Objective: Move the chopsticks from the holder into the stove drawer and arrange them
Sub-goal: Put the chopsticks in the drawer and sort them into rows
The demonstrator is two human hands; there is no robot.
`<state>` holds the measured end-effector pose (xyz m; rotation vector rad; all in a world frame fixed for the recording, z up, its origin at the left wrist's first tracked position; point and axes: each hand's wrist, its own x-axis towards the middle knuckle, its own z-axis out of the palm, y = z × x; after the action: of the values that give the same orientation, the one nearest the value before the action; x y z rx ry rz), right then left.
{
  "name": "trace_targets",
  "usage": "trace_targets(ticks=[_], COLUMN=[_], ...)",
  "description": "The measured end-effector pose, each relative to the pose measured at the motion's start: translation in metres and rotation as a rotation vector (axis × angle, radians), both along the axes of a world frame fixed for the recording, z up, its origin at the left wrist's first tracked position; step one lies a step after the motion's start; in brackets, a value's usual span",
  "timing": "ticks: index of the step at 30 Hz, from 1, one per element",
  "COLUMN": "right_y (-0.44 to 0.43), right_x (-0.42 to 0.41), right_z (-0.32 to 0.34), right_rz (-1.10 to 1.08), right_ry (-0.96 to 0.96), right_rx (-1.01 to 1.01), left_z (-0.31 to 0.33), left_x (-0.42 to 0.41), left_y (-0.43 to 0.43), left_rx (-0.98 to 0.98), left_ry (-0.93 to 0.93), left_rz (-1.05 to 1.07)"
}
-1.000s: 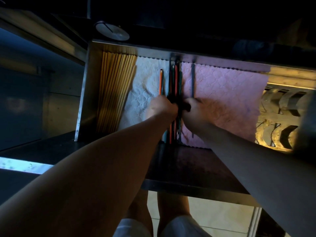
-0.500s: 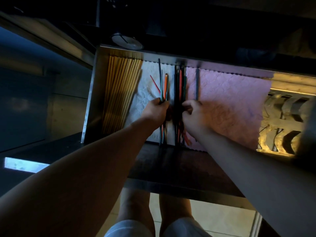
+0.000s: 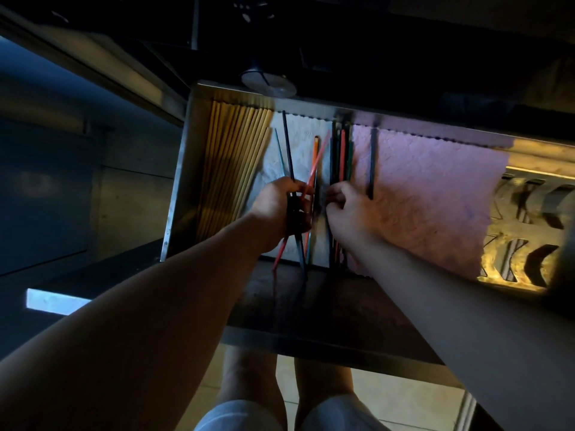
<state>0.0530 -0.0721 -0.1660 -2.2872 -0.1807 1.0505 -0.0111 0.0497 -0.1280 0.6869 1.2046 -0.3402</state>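
Coloured chopsticks (image 3: 291, 169) fanned in left hand (image 3: 277, 206), drawer (image 3: 186, 169)

A single wide-angle view from a camera worn on the person's head, looking steeply down and forward. Both bare forearms enter from the bottom corners and converge toward the middle of the frame, where the left hand (image 3: 280, 203) and right hand (image 3: 348, 209) sit close together over an open metal drawer (image 3: 179, 188). The drawer fills the centre, seen from close above. Straight below the lens, at the bottom edge, the person's own legs (image 3: 286, 384) and tiled floor (image 3: 404, 399) show. The frame edges curve and darken. No second view exists to compare.
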Motion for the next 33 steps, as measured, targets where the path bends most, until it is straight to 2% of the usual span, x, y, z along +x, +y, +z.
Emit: trace_targets(ticks=[5, 13, 19, 22, 33], right_y=[0.010, 0.031, 0.033, 0.032, 0.007], right_x=[-0.005, -0.016, -0.016, -0.012, 0.002], right_z=[-0.002, -0.010, -0.013, -0.013, -0.010], right_rz=[0.029, 0.012, -0.032, -0.068, -0.101], right_ry=[-0.007, -0.029, -0.060, -0.071, -0.092], right_rx=[-0.026, -0.049, -0.071, -0.026, -0.042], left_z=[-0.005, -0.009, -0.022, -0.029, -0.026], left_x=[-0.008, -0.014, -0.016, -0.011, 0.008], left_y=[0.011, 0.020, 0.012, 0.004, -0.011], left_rx=[0.047, 0.008, 0.207, 0.299, 0.390], left_ry=[0.002, 0.046, 0.072, 0.116, 0.136], left_rz=[-0.053, -0.108, -0.274, -0.246, -0.356])
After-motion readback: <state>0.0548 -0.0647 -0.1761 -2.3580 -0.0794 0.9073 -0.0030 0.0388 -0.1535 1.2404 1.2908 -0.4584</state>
